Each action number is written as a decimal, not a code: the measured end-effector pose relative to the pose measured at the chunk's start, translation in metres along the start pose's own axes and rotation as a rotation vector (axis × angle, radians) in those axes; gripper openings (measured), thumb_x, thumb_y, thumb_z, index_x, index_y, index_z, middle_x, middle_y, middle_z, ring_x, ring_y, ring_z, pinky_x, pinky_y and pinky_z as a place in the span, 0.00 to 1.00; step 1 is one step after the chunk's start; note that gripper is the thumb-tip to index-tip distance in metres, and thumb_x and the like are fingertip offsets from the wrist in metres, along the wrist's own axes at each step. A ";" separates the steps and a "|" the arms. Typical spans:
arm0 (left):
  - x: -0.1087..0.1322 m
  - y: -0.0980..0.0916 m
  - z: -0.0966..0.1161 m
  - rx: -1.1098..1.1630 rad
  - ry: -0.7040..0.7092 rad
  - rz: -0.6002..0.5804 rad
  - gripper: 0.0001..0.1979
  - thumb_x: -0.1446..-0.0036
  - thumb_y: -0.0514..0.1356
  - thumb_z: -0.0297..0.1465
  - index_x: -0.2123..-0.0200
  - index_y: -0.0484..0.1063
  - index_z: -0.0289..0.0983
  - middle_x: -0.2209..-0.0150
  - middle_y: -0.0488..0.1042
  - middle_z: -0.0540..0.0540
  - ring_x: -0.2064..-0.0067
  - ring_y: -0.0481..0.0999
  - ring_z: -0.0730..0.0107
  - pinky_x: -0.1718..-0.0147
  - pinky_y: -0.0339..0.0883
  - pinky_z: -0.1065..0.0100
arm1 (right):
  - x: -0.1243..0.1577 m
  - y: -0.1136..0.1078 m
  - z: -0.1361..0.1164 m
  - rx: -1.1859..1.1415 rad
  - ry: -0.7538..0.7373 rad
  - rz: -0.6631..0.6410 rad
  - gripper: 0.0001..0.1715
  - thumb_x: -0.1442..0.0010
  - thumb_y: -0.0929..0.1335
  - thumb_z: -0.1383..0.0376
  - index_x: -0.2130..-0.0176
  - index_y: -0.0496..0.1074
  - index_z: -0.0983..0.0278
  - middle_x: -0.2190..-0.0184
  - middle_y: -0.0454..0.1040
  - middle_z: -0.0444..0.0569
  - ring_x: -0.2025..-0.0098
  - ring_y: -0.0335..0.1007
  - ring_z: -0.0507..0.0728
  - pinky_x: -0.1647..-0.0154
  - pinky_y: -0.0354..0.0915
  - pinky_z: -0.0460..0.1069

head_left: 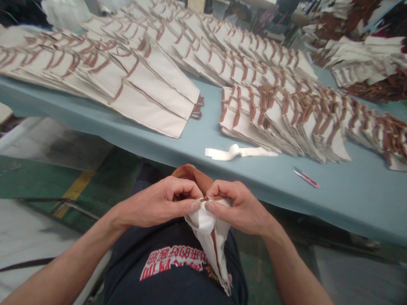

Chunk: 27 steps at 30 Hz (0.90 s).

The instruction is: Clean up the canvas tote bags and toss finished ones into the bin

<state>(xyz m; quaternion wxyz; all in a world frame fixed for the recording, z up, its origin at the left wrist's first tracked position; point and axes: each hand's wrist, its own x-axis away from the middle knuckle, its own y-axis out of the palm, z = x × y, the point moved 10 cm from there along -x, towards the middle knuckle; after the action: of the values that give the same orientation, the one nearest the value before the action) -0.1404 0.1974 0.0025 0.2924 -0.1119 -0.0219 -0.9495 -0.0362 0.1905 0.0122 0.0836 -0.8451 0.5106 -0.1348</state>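
A white fabric piece with brown trim (208,237) hangs in front of the dark apron, its narrow end pointing down. My left hand (165,201) pinches its top edge between thumb and fingers. Close beside it, my right hand (240,206) grips the same edge, the two thumbs nearly touching. A brown strip (193,174) curves up behind the fingers. On the blue table (190,148), a white folded strip (235,152) lies beyond the hands, and pink-handled thread snips (307,177) rest to the right.
Overlapping white pieces with brown edging (152,97) cover the table's left part. More rows (286,114) extend to the right. A heap of white and brown material (365,59) sits at the back right. The table's near edge runs just beyond the hands.
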 end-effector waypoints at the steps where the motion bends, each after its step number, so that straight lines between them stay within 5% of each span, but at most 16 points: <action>1: 0.001 0.000 0.000 0.005 -0.002 -0.001 0.15 0.32 0.59 0.39 0.65 0.74 0.33 0.71 0.67 0.53 0.69 0.63 0.75 0.70 0.58 0.75 | 0.000 0.001 0.001 -0.003 0.003 -0.001 0.12 0.38 0.70 0.60 0.70 0.69 0.64 0.77 0.62 0.38 0.76 0.52 0.47 0.76 0.50 0.44; 6: 0.002 0.000 0.003 -0.053 -0.018 0.061 0.14 0.34 0.58 0.39 0.66 0.73 0.34 0.70 0.70 0.52 0.69 0.66 0.73 0.70 0.61 0.73 | 0.000 0.000 0.000 0.009 -0.006 0.013 0.12 0.38 0.70 0.61 0.70 0.69 0.64 0.77 0.62 0.38 0.76 0.52 0.48 0.76 0.50 0.44; 12: -0.001 -0.008 0.005 -0.529 0.057 0.380 0.02 0.47 0.55 0.26 0.71 0.67 0.37 0.75 0.67 0.54 0.74 0.63 0.73 0.72 0.53 0.70 | -0.006 -0.002 0.002 0.208 -0.012 0.071 0.09 0.36 0.69 0.63 0.68 0.72 0.64 0.75 0.69 0.40 0.74 0.60 0.49 0.71 0.54 0.45; 15: 0.001 -0.014 -0.004 -0.616 0.046 0.477 0.02 0.46 0.55 0.27 0.69 0.67 0.37 0.73 0.71 0.51 0.72 0.67 0.70 0.70 0.54 0.68 | -0.011 -0.003 0.007 0.320 0.005 0.101 0.07 0.36 0.68 0.64 0.66 0.74 0.63 0.72 0.75 0.42 0.71 0.66 0.51 0.68 0.56 0.46; 21: 0.006 -0.009 -0.016 -0.125 0.002 0.222 0.13 0.32 0.56 0.38 0.64 0.74 0.35 0.70 0.71 0.52 0.70 0.67 0.73 0.72 0.60 0.73 | -0.010 0.002 0.019 0.020 0.026 -0.021 0.10 0.34 0.69 0.60 0.66 0.73 0.64 0.73 0.70 0.40 0.73 0.60 0.49 0.72 0.54 0.44; 27: 0.009 -0.004 -0.005 -0.087 0.017 0.092 0.14 0.30 0.56 0.38 0.58 0.76 0.34 0.67 0.72 0.51 0.66 0.67 0.72 0.67 0.63 0.74 | -0.004 0.001 0.021 -0.035 0.054 -0.073 0.14 0.33 0.71 0.58 0.67 0.72 0.65 0.73 0.67 0.39 0.72 0.57 0.48 0.73 0.53 0.44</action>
<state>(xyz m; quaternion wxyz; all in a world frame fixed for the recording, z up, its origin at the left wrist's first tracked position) -0.1505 0.1956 -0.0001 0.3309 -0.1173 0.0273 -0.9360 -0.0322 0.1937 -0.0085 0.0499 -0.8606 0.4836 -0.1517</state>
